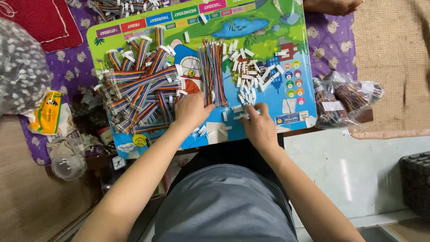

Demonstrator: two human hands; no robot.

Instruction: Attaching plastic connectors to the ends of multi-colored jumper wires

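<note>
A colourful cartoon-printed board (268,31) lies across my lap. My left hand (191,110) rests palm down on it, fingertips at the near end of a straight bundle of rainbow ribbon wires (212,71). My right hand (257,122) is beside it, fingers pinched on a small white plastic connector (239,116) at the near edge of a scatter of white connectors (251,74). Left of my left hand sits a heap of rainbow ribbon cables with white plugs (141,87).
A clear bag of ribbon cables (347,101) lies off the board's right edge. A big clear bag of white parts (20,67) and a plastic cup (67,157) sit at left. Another person's hand (333,6) shows at the top. A black crate (415,179) stands at right.
</note>
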